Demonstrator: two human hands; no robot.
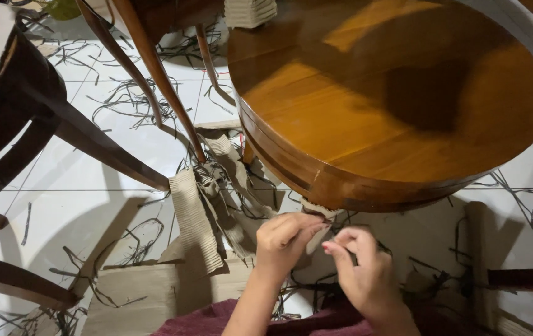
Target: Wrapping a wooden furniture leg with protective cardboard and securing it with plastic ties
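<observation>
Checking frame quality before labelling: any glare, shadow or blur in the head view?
Head view: bright glare streak on the round wooden table, with a dark shadow blot on it; both hands slightly soft, in the table's shade; white tiled floor evenly lit; chair legs bowed by wide-angle distortion.

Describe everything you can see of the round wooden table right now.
The round wooden table has a glossy, orange-brown plank top with a deep curved apron, darker at its lower rim. It stands on a white tiled floor strewn with dark strips and corrugated cardboard. Under its near edge, the left hand and right hand pinch a small cardboard piece. Its legs are mostly hidden.
</observation>
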